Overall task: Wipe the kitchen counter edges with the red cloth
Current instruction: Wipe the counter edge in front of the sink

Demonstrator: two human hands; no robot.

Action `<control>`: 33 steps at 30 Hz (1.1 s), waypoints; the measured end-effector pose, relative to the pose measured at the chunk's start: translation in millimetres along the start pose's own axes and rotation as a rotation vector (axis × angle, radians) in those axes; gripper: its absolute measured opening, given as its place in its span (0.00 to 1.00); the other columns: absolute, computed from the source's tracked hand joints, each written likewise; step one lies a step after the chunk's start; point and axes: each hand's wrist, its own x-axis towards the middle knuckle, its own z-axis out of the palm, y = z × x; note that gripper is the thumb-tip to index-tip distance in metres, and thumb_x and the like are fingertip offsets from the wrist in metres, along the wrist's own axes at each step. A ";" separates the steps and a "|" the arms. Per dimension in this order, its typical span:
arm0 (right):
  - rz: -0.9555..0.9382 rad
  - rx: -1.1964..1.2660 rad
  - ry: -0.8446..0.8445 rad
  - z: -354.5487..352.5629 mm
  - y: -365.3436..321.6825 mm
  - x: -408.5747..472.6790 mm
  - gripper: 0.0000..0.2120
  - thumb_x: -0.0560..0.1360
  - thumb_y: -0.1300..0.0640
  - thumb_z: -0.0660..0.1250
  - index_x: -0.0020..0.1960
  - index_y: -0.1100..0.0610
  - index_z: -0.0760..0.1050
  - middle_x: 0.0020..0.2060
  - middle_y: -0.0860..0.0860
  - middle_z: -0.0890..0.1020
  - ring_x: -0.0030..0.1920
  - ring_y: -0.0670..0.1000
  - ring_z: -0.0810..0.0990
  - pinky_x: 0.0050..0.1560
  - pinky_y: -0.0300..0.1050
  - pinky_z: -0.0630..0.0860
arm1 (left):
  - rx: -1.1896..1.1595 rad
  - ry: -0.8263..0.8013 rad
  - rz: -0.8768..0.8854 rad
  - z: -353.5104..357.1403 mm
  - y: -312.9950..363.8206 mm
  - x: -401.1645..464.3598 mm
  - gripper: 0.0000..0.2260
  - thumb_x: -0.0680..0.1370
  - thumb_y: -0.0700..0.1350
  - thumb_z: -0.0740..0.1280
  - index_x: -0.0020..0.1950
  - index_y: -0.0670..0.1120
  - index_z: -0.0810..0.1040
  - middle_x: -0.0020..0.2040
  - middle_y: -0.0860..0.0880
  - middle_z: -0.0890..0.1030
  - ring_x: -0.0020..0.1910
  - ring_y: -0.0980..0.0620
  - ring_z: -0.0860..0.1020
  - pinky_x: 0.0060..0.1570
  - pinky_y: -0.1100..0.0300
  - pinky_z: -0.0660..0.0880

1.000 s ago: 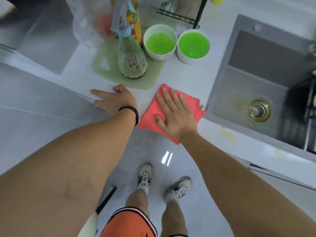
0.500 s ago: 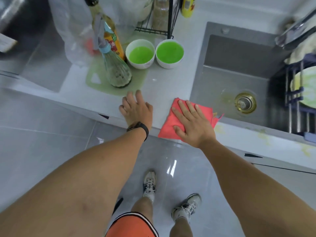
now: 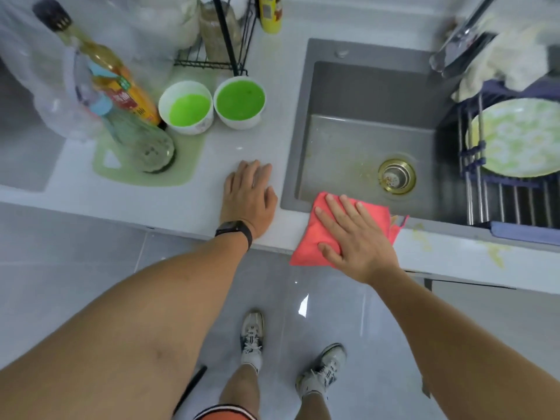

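Note:
The folded red cloth (image 3: 306, 248) lies over the front edge of the white counter (image 3: 188, 204), right in front of the sink's near rim, with one corner hanging past the edge. My right hand (image 3: 353, 234) presses flat on it with straight, spread fingers. To its left, my left hand (image 3: 250, 197) rests flat on the bare counter top beside the sink, a black band on its wrist. Yellowish smears (image 3: 424, 237) mark the counter strip to the right of the cloth.
A grey sink (image 3: 363, 95) with a brass drain (image 3: 396, 176) lies behind the cloth; a rack holding a plate (image 3: 521, 137) spans its right side. Two white bowls of green liquid (image 3: 212, 106), bottles (image 3: 121, 89), a whisk and a green mat (image 3: 178, 174) stand at the back left.
My right hand has slid the red cloth rightwards along the front edge, from beside the sink to in front of it. My left hand followed to the right along the counter.

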 end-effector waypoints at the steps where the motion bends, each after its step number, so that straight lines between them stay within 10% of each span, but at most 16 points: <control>1: 0.008 -0.002 -0.009 -0.5 7.9 -4.7 0.34 0.83 0.37 0.54 0.84 0.50 0.54 0.84 0.52 0.52 0.84 0.56 0.48 0.82 0.59 0.49 | -0.001 0.001 0.003 -0.4 -0.3 1.0 0.24 0.78 0.50 0.56 0.75 0.48 0.71 0.74 0.43 0.71 0.75 0.39 0.66 0.71 0.43 0.64; 33: 0.080 0.013 -0.032 2.6 -13.2 -0.2 0.33 0.84 0.37 0.53 0.84 0.50 0.55 0.84 0.52 0.52 0.84 0.56 0.49 0.83 0.56 0.45 | 0.209 -0.002 0.111 -6.6 8.5 -5.4 0.21 0.79 0.45 0.57 0.71 0.43 0.72 0.73 0.43 0.71 0.78 0.37 0.62 0.68 0.40 0.62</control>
